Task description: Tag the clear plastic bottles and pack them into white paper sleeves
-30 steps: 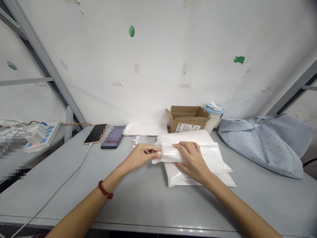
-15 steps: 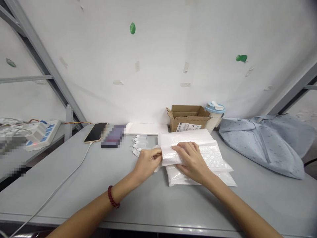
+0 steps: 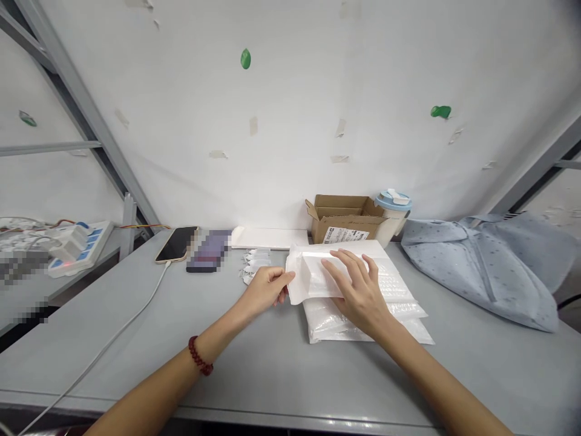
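A white bubble mailer (image 3: 385, 275) lies on top of more white mailers (image 3: 336, 330) on the grey table, its flap spread out to the left. My left hand (image 3: 267, 284), with a dark red bracelet on the wrist, pinches the left edge of that flap between thumb and fingers. Over the mailer's front part is my right hand (image 3: 361, 287), its fingers apart and slightly bent; the thumb tip is hidden at the mailer's near edge. Several small clear packets (image 3: 256, 259) lie just beyond my left hand.
Behind the mailers stand an open cardboard box (image 3: 349, 221) and a blue-lidded cup (image 3: 394, 209). A grey-blue cloth bag (image 3: 481, 272) lies at the right. At the left are a phone (image 3: 176, 244) with a white cable, a dark purple item (image 3: 209, 251) and a power strip (image 3: 82, 248).
The mailer's flap now lies unfolded to the left, with my left hand at its edge. My right hand's fingers have lifted and spread.
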`<state>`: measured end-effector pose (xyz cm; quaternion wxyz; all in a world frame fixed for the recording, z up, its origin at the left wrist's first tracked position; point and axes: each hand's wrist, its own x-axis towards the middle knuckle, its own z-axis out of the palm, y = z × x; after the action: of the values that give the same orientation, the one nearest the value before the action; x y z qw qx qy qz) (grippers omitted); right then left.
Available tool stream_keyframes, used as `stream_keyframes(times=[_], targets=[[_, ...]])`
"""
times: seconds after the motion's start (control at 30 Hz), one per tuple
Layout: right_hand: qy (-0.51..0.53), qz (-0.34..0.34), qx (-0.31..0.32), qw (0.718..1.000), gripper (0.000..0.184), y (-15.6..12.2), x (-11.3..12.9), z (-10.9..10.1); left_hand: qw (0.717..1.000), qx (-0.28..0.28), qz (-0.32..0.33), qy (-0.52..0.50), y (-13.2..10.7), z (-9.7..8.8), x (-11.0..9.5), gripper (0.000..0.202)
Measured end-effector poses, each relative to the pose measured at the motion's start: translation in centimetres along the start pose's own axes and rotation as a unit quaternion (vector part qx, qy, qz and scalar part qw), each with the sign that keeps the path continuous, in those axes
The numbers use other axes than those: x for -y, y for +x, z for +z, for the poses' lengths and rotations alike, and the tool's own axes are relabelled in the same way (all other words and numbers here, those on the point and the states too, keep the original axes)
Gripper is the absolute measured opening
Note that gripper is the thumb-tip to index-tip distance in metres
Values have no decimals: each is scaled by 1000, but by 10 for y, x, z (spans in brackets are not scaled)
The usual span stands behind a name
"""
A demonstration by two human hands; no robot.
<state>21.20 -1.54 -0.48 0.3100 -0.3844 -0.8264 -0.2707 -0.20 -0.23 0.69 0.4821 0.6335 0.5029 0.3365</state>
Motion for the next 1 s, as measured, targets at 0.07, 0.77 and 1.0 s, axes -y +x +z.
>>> stream_keyframes(times=[0.07, 0.77, 1.0], targets=[[-5, -17, -7, 1000, 53, -1, 2, 1, 1000, 7, 4, -12, -1, 3, 0, 40], [25, -41, -72, 996, 33, 1, 15, -6, 916, -124, 333, 184, -6, 20, 15, 27], [-83, 39, -164, 982, 47, 3, 19, -8, 974, -158, 146, -68, 7, 24, -1, 22]])
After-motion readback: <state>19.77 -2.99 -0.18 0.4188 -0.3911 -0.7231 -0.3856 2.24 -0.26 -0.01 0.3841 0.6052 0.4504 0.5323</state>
